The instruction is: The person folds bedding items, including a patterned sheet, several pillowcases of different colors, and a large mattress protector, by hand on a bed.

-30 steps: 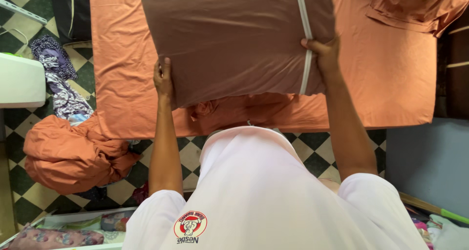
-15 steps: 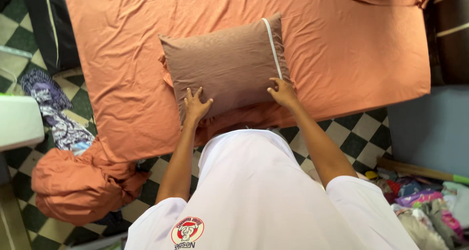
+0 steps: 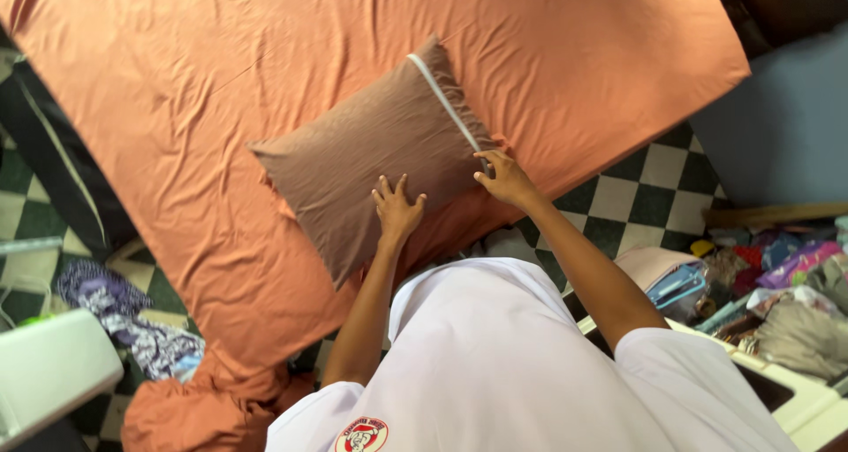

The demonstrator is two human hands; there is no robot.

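Home bedroom, bed (image 3: 221,107) under orange sheet, brown pillow (image 3: 371,151), checkered floor (image 3: 645,196), heaped clothes (image 3: 777,275)

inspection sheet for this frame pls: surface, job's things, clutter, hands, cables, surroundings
surface: bed covered by an orange sheet, wrinkled, one edge hanging to the floor.
job's things: brown pillow with a white stripe, lying flat on the sheet near the bed's edge.
clutter: bunched orange cloth on the floor; patterned fabric beside it; mixed colourful items at right.
hands: left hand flat on the pillow, fingers spread; right hand at the pillow's striped corner, grip unclear.
cables: nothing seen.
surroundings: black and white checkered floor; white object lower left; blue wall at right.
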